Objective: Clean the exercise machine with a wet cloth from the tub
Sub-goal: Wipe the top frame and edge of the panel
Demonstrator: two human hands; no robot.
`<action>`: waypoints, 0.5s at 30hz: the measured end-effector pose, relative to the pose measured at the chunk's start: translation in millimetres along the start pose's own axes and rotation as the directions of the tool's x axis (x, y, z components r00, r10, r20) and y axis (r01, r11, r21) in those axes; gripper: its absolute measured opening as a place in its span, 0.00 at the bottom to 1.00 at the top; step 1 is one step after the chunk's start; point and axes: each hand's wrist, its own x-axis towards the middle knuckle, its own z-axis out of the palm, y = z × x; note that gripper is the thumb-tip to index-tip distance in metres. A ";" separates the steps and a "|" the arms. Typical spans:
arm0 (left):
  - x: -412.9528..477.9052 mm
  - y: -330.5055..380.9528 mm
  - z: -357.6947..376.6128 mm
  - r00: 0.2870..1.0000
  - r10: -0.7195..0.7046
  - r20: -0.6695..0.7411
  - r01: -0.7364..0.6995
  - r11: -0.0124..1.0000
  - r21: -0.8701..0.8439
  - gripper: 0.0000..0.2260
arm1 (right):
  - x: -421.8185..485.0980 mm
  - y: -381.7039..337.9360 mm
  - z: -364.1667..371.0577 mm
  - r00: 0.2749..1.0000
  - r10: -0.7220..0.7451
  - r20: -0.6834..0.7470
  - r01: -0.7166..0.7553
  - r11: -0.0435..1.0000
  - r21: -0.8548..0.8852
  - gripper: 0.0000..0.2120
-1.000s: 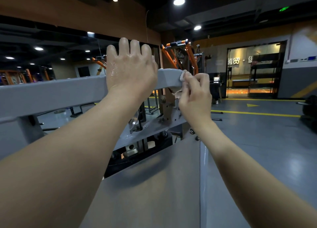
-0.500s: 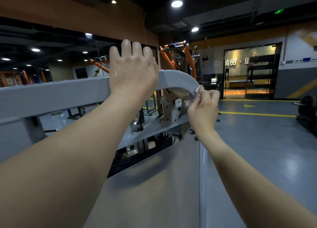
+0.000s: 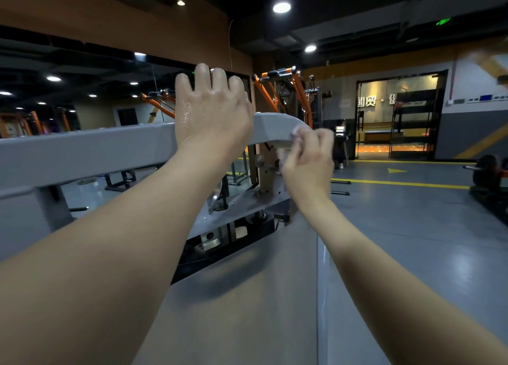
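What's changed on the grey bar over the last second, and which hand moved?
The right hand, pinching the cloth, slid down round the curved end of the grey bar, then came back up onto the bend. The left hand stayed gripping the top of the bar. Nothing was let go.

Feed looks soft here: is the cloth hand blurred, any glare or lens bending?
Head view: right hand and cloth are motion-blurred; left hand is sharp with wet glints; the bar bows from the wide lens; a ceiling light flares and reflects off the floor.
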 end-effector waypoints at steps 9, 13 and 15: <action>-0.7 -0.4 -0.7 1.000 -0.002 0.004 0.002 1.000 -0.009 0.18 | -7.1 35.0 -9.2 0.998 0.037 0.051 -0.034 0.997 -0.071 0.07; -0.4 -0.4 0.5 1.000 0.006 0.005 -0.006 1.000 0.002 0.17 | 10.0 -1.1 -4.5 0.974 -0.212 0.078 0.213 0.977 -0.005 0.08; -1.4 0.0 -0.1 1.000 0.003 0.004 -0.003 1.000 0.002 0.17 | 15.8 -2.0 -5.1 0.963 -0.253 0.094 0.254 0.967 -0.003 0.10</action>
